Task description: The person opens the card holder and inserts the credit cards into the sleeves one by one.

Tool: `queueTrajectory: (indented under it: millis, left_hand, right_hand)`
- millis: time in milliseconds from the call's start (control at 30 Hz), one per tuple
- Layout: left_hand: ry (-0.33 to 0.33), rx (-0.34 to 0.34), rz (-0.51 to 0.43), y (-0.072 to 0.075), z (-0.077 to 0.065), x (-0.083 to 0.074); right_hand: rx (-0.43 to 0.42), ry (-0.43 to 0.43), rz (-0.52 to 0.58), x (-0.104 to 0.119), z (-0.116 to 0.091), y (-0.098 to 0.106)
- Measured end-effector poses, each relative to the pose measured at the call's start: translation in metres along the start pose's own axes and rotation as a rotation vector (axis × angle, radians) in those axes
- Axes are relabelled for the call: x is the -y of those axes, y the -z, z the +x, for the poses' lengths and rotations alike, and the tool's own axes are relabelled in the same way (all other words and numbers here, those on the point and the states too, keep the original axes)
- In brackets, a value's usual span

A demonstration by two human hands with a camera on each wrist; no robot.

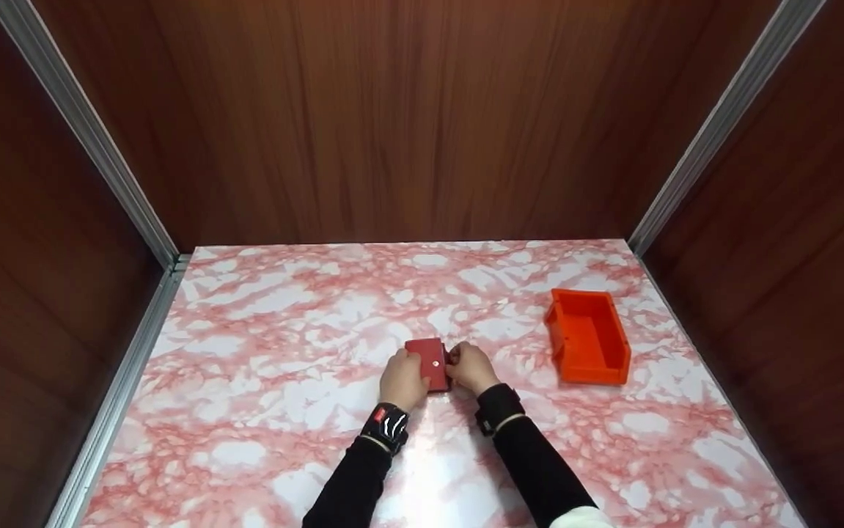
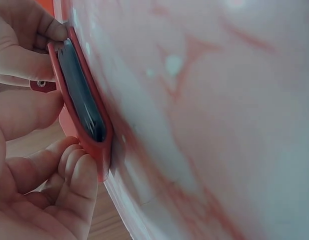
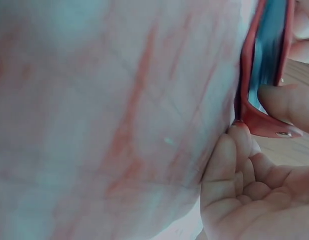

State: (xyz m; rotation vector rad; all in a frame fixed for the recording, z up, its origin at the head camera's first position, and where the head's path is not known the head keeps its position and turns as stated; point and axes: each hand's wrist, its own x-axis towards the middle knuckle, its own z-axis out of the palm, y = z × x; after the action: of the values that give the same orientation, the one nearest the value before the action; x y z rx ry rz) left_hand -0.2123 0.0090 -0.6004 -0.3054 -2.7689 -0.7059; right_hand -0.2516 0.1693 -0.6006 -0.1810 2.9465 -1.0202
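A red card wallet (image 1: 429, 352) lies on the marbled tabletop, a small round snap showing on its top face. My left hand (image 1: 402, 379) holds its left side, thumb over the cover and curled fingers at the edge. At the right side, my right hand (image 1: 474, 369) pinches the wallet's edge by its flap. In the right wrist view, that thumb presses at the flap (image 3: 264, 122), which carries a metal snap (image 3: 284, 134), with fingertips underneath. Clear sleeves (image 2: 82, 90) with dark contents show between the covers in the left wrist view.
An orange open-front bin (image 1: 590, 341) stands on the right part of the table (image 1: 282, 381). Wood-look panels (image 1: 407, 125) wall in the back and both sides, with metal rails (image 1: 92, 132) along the corners.
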Motion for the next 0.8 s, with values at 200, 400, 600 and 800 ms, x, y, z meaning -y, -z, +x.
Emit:
queueTrajectory:
  millis: [200,400,600,800]
  left_hand:
    - [0.005,0.008,0.001,-0.002,0.001,0.002]
    - [0.020,0.028,-0.008,-0.003,0.002,0.002]
    - [0.018,0.022,-0.007,-0.002,0.001,0.001]
    - [-0.005,-0.002,0.015,-0.004,0.000,0.001]
  right_hand:
    - [0.003,0.033,0.021,0.001,-0.004,0.005]
    - [-0.009,0.012,0.063,0.003,-0.009,0.012]
    - [-0.043,0.023,0.074,0.005,-0.012,0.016]
    - [-0.074,0.029,0.069,0.006,-0.013,0.016]
